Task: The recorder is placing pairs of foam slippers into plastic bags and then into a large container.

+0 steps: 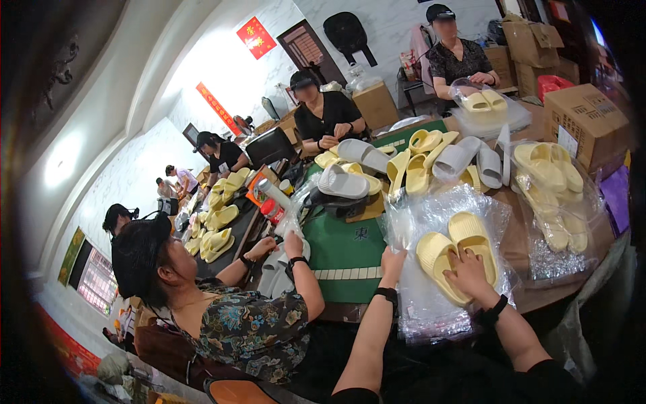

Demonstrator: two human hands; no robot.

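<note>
A pair of pale yellow slippers (441, 259) lies side by side on a stack of clear plastic bags (431, 320) in front of me. My right hand (469, 273) is over the pair, its fingers curled down onto the inner edges between the two slippers. At the left side of the stack, my left hand (392, 262) pinches the edge of a clear bag. Whether the slippers are partly inside that bag I cannot tell.
Bagged yellow slippers (555, 195) lie to the right, near a cardboard box (587, 124). Loose grey slippers (343, 182) and yellow ones pile up ahead on the green table (343, 246). A co-worker in a floral shirt (249, 330) sits close on my left; other people work across the table.
</note>
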